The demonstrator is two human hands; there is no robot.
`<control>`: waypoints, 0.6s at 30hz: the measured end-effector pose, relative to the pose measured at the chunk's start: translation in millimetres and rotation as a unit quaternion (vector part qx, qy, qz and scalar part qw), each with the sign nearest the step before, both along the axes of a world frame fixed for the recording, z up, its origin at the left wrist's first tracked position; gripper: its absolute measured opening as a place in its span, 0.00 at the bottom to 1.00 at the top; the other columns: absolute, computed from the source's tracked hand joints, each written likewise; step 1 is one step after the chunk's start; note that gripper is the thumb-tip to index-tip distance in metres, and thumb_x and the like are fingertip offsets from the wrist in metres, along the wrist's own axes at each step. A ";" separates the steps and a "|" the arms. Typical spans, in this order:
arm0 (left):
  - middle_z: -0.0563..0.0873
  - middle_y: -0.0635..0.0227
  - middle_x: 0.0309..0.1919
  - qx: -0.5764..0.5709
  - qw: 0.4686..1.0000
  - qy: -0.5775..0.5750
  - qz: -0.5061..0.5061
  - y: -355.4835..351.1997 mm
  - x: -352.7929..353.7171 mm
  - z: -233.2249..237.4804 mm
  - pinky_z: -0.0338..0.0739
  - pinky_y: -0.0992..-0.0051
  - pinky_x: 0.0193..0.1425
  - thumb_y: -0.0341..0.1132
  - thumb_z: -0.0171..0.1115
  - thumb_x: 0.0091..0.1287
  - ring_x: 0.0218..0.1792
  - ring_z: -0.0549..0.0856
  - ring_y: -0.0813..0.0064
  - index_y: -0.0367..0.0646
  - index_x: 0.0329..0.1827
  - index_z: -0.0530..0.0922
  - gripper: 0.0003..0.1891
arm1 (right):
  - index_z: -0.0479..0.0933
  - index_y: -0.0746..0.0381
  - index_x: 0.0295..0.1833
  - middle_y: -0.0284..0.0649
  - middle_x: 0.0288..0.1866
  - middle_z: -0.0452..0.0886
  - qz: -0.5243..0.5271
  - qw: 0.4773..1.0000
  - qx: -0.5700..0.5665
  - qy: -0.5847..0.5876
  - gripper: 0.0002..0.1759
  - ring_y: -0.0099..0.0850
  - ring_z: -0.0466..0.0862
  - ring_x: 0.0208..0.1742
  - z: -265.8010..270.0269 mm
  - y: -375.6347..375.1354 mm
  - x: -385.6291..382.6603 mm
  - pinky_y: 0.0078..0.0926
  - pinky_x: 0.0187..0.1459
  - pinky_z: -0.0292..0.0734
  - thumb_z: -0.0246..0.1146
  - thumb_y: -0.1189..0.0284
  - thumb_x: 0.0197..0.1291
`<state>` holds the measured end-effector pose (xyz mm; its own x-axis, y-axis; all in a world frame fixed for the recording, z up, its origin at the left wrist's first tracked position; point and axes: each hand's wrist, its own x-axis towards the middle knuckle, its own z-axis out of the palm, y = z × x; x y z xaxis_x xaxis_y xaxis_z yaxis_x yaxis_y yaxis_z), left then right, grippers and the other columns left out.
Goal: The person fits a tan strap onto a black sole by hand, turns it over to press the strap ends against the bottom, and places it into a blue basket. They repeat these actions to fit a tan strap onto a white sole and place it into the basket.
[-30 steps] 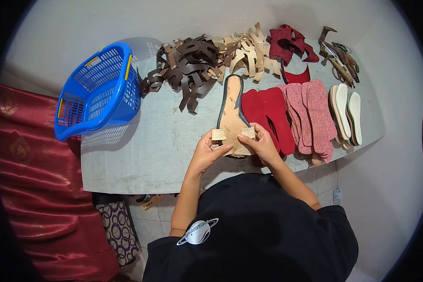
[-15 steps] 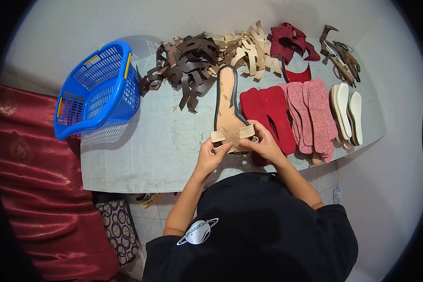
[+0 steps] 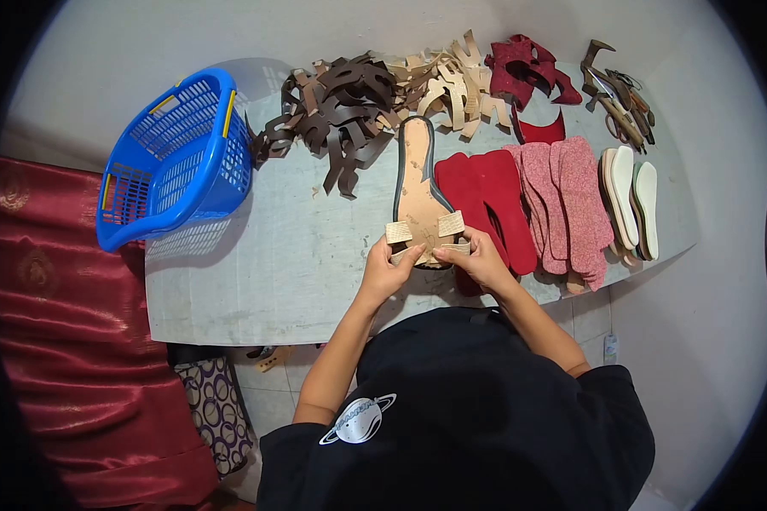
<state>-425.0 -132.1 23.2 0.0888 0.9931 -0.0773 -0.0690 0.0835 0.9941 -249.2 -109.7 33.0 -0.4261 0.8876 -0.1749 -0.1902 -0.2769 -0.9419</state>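
A sandal sole [image 3: 416, 183], tan with a dark rim, is held over the table with its heel end pointing away from me. A beige woven strap [image 3: 450, 224] has its ends standing out at both sides of the wide toe end. My left hand [image 3: 389, 269] grips the left edge, thumb on the tan face. On the right edge, my right hand [image 3: 480, 261] grips likewise, its thumb close to the other. The fingers beneath are hidden. Red sole pieces [image 3: 496, 200] lie just right of the sandal sole.
Dark brown straps [image 3: 349, 102], beige straps [image 3: 456, 89] and maroon pieces [image 3: 524, 68] lie along the back. Pink fabric soles [image 3: 571, 204], white insoles [image 3: 646, 200] and hand tools [image 3: 615, 98] are on the right. A blue basket [image 3: 217, 183] stands at the left.
My right hand has shifted slightly down, and its thumb now presses lower, nearer the left thumb. The strap ends stand out flatter and more visibly at both sides. The view has shifted slightly.
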 end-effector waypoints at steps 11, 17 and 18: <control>0.81 0.62 0.36 0.200 0.961 0.192 0.021 3.8 -14.0 26.1 0.73 0.75 0.47 0.26 0.64 0.51 0.43 0.81 0.68 0.37 0.36 0.77 0.09 | 0.62 0.65 0.59 0.38 0.56 0.68 0.047 0.990 0.133 0.004 0.27 0.24 0.70 0.54 -7.7 14.6 12.6 0.22 0.52 0.67 0.61 0.77 0.53; 0.79 0.61 0.43 0.416 0.875 0.242 0.057 8.2 -28.9 32.2 0.73 0.67 0.54 0.26 0.65 0.49 0.53 0.76 0.56 0.42 0.38 0.78 0.12 | 0.50 0.57 0.67 0.43 0.61 0.63 0.068 0.983 -0.105 0.133 0.30 0.28 0.72 0.53 24.0 9.2 31.2 0.28 0.48 0.74 0.47 0.57 0.64; 0.79 0.62 0.45 0.432 0.861 0.261 0.061 7.7 -29.6 34.7 0.72 0.64 0.56 0.26 0.64 0.49 0.54 0.75 0.57 0.44 0.39 0.77 0.13 | 0.51 0.58 0.66 0.43 0.60 0.64 0.114 0.968 -0.149 0.169 0.30 0.27 0.74 0.50 22.7 7.8 34.3 0.27 0.45 0.76 0.47 0.56 0.64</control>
<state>-454.7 -124.4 57.9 0.1567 0.6988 0.6980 0.4509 -0.6794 0.5789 -214.9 -101.9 55.7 -0.6820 0.6958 -0.2252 -0.3757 -0.5975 -0.7084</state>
